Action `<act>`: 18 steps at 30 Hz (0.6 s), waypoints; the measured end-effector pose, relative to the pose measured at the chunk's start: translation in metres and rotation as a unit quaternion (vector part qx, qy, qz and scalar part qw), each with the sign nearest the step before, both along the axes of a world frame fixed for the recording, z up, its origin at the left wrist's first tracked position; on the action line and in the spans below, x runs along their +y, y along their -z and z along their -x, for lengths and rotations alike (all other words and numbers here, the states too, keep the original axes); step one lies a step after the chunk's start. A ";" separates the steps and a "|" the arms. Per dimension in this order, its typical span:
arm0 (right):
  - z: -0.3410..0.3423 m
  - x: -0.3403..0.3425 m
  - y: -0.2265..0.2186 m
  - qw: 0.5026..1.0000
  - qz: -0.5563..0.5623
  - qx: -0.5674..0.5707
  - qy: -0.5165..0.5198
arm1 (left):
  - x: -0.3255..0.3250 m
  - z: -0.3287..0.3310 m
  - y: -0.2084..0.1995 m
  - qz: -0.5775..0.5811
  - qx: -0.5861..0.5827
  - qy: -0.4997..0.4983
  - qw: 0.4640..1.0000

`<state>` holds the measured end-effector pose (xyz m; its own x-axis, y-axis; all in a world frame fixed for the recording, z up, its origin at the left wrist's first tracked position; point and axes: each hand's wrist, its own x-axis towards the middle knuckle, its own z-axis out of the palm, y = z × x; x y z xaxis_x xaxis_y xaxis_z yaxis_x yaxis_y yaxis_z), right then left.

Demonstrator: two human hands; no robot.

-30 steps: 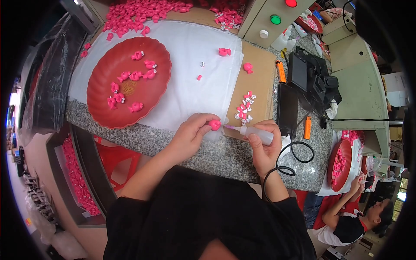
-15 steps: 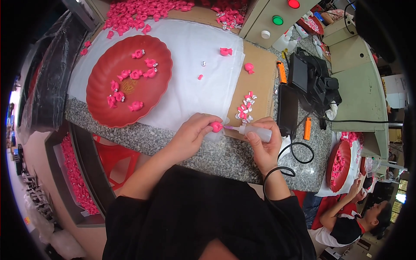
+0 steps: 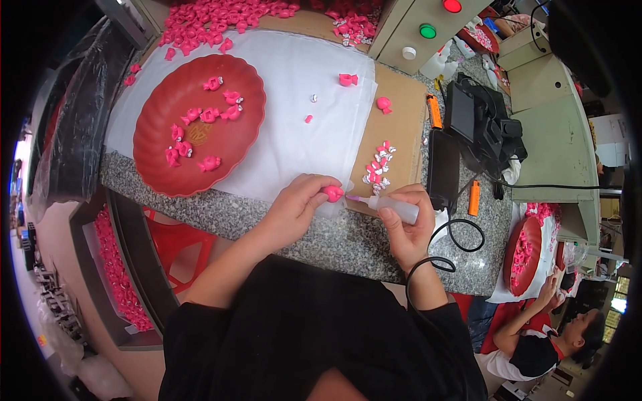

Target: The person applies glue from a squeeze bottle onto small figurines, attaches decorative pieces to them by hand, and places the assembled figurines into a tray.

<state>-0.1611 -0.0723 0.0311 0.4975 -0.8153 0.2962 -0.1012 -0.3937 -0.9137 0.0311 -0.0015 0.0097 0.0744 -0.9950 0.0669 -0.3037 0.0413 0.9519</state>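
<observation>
Nothing has shifted: left hand [image 3: 297, 204] pinches pink piece [image 3: 333, 194], right hand [image 3: 401, 224] grips glue bottle [image 3: 394, 207], nozzle touching it.

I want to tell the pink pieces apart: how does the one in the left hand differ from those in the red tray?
The pink piece in the left hand is single and pinched in its fingers; the tray pieces are many and lie loose in the red tray. The squeeze bottle in the right hand has its nozzle at the held one; nothing touches the others. All are small and pink.
</observation>
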 end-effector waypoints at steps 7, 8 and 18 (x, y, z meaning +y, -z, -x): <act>-0.001 0.007 0.005 0.996 -0.067 -0.050 0.009 | 0.001 0.004 0.007 -0.020 0.065 -0.019 0.998; -0.002 0.009 0.006 0.996 -0.067 -0.051 0.010 | 0.001 0.005 0.009 -0.030 0.117 -0.029 0.992; -0.006 0.016 0.011 0.998 -0.012 -0.066 0.007 | 0.002 0.012 0.021 0.018 0.153 -0.072 0.985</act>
<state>-0.1550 -0.0559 0.0198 0.4442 -0.8297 0.3381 0.0156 -0.3702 -0.9288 0.0188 0.0002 -0.0109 0.2364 -0.9702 0.0540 -0.0078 0.0536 0.9985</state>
